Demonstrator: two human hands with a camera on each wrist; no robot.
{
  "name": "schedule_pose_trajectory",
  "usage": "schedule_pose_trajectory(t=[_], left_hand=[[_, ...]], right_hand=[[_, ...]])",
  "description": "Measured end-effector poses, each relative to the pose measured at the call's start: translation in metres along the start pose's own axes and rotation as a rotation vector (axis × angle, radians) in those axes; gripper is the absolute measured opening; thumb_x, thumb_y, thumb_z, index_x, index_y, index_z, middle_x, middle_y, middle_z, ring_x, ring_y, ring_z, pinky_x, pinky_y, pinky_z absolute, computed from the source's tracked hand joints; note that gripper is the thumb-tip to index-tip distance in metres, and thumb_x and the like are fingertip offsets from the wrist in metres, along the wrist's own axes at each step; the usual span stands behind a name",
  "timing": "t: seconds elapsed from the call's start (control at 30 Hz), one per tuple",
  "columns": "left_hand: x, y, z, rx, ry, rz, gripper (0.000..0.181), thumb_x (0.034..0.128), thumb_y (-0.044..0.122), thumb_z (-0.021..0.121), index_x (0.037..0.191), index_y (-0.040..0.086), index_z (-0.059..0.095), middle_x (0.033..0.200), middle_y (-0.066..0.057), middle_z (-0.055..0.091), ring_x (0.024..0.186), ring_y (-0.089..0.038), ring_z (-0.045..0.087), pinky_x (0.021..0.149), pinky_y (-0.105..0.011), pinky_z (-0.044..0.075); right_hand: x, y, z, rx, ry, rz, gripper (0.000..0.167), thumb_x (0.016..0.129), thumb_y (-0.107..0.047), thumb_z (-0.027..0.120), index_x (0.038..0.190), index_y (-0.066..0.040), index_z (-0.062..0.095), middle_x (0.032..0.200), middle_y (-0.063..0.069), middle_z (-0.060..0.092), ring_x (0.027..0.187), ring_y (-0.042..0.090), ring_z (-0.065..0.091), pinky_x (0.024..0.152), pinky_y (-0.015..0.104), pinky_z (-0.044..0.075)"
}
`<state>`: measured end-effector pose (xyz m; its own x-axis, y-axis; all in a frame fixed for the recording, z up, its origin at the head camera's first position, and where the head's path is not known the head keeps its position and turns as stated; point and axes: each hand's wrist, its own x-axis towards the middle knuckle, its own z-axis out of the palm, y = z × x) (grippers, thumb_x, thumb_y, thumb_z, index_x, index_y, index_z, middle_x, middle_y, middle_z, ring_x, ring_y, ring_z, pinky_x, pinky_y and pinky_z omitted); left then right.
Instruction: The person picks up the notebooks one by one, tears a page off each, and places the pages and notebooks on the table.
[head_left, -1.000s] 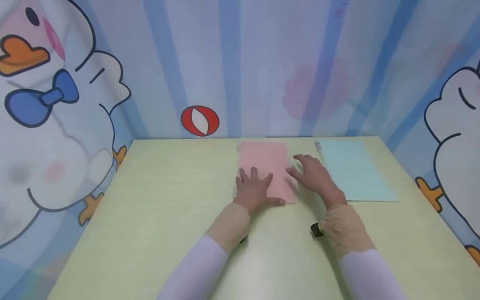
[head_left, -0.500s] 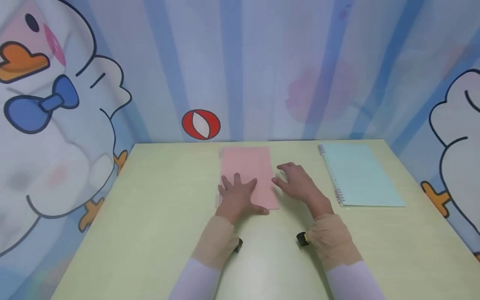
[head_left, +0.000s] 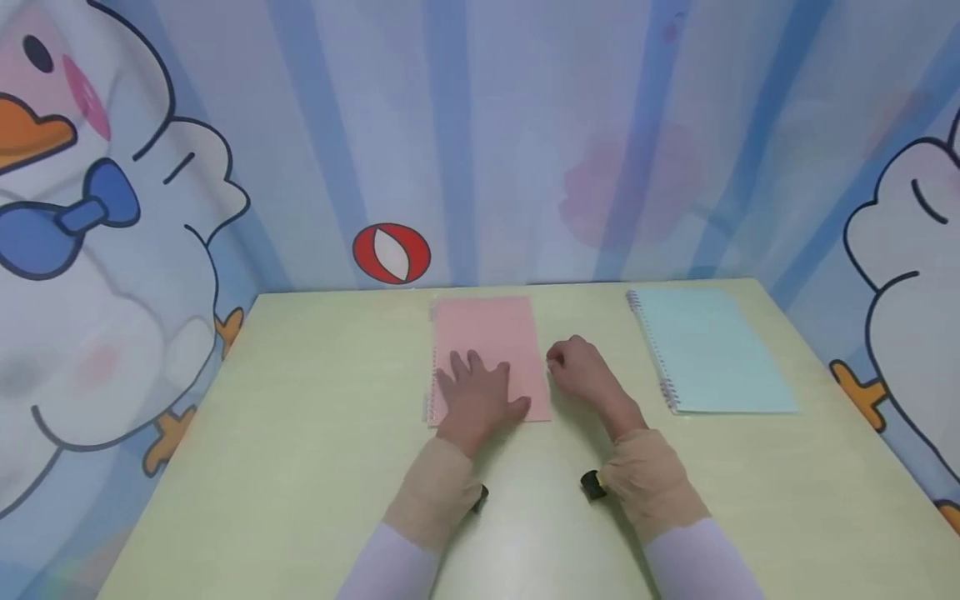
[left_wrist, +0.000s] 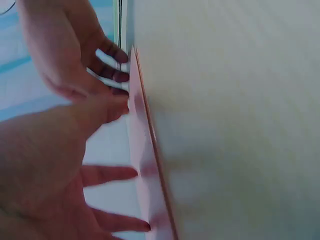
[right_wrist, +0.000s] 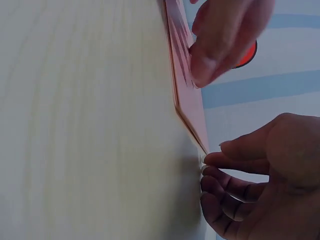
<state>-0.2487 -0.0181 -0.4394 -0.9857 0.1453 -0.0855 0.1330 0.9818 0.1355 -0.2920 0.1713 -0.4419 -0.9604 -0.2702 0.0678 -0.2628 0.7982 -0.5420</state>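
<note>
A pink spiral notebook [head_left: 483, 325] lies closed on the table, its coil binding on the left. My left hand [head_left: 476, 400] rests on its lower half with fingers spread; in the left wrist view, fingertips [left_wrist: 142, 226] touch the pink cover. Beside the notebook's right edge is my right hand [head_left: 585, 375], its fingers bent. In the right wrist view, the right hand's [right_wrist: 260, 175] index fingertip meets the edge, with the thumb slightly above it. Whether the edge is pinched is hard to tell.
A light blue spiral notebook [head_left: 716, 354] lies closed on the right of the pale table [head_left: 300, 467], binding to the left. Behind the table hangs a blue striped backdrop [head_left: 510, 150] printed with cartoon birds and a red ball.
The pink notebook has moved left under my left hand, away from the light blue one. My right hand has followed, and its fingers have drawn in at the notebook's right edge.
</note>
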Motion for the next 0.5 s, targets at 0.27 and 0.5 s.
schedule_pose_trajectory(t=[0.27, 0.5], left_hand=[[0.028, 0.057, -0.016, -0.046, -0.041, -0.243, 0.065, 0.1029, 0.041, 0.065, 0.159, 0.013, 0.049, 0.153, -0.040, 0.044, 0.137, -0.065, 0.044, 0.096, -0.059, 0.055], [0.044, 0.076, -0.018, 0.076, -0.178, -0.287, 0.116, 0.0677, 0.039, 0.101, 0.162, 0.009, 0.041, 0.152, -0.047, 0.039, 0.136, -0.067, 0.044, 0.097, -0.064, 0.055]], right_hand=[[0.003, -0.002, -0.003, -0.025, -0.001, -0.026, 0.029, 0.096, 0.003, 0.055, 0.120, 0.012, 0.070, 0.104, 0.025, 0.065, 0.096, 0.038, 0.063, 0.091, 0.052, 0.053], [0.002, -0.002, -0.001, -0.006, -0.021, -0.041, 0.031, 0.097, 0.004, 0.054, 0.123, 0.013, 0.069, 0.100, 0.024, 0.063, 0.089, 0.034, 0.061, 0.085, 0.050, 0.053]])
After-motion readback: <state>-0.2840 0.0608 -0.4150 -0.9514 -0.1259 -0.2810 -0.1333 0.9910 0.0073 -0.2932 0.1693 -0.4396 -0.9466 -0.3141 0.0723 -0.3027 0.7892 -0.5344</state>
